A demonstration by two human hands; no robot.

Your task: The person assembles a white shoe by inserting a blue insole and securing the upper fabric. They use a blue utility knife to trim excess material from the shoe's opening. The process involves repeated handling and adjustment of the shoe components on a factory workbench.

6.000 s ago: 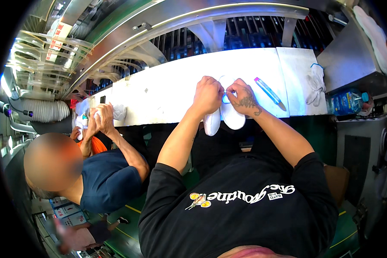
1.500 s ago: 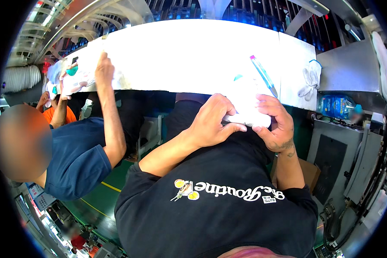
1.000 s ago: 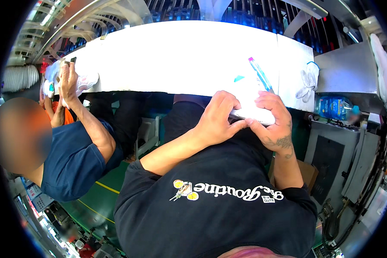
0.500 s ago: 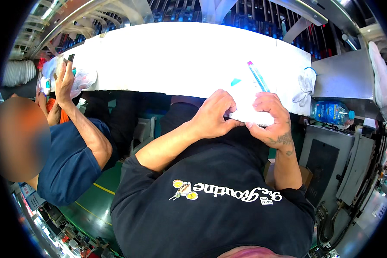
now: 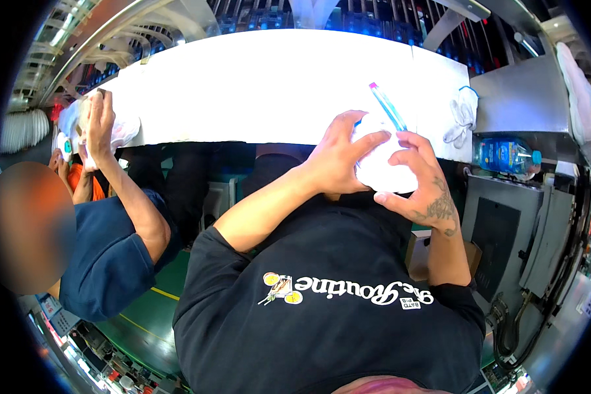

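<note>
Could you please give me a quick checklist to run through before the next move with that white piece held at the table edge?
1. Left hand on the white piece: ok, fingers spread over its left side.
2. Right hand on it: ok, it grips the right side and lower edge.
3. Piece supported: ok, it sits at the near edge of the white table.
4. Blue pen-like tool: ok, lying on the table just behind the piece, within reach.
5. Co-worker's hand: ok, far off at the table's left end.
6. Piece's underside: cannot tell, hidden by both hands.
</note>
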